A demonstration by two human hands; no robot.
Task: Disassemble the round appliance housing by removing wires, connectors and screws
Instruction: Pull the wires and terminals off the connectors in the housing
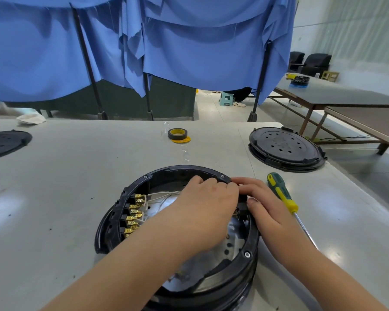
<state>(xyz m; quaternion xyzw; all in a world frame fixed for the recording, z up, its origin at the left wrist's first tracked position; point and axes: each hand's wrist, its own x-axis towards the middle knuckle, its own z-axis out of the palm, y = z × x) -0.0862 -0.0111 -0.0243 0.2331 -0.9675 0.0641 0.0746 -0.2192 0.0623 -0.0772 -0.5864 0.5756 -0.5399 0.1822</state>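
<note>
Round black housing (130, 196) open on grey table (54, 198), near edge. Row of brass connectors (134, 215) along left inner wall, white wires (162, 195) running from them toward centre. Left hand (202, 209) inside housing, fingers curled at right rim. Right hand (263, 207) gripping same rim from outside, thumb against small black part (243, 211). Green-yellow screwdriver (283, 194) lying just right of housing. Tape roll (177, 134) farther back. Black perforated cover (283, 147) far right, another (5, 143) at left edge. Blue cloth (166, 41) hanging behind.
</note>
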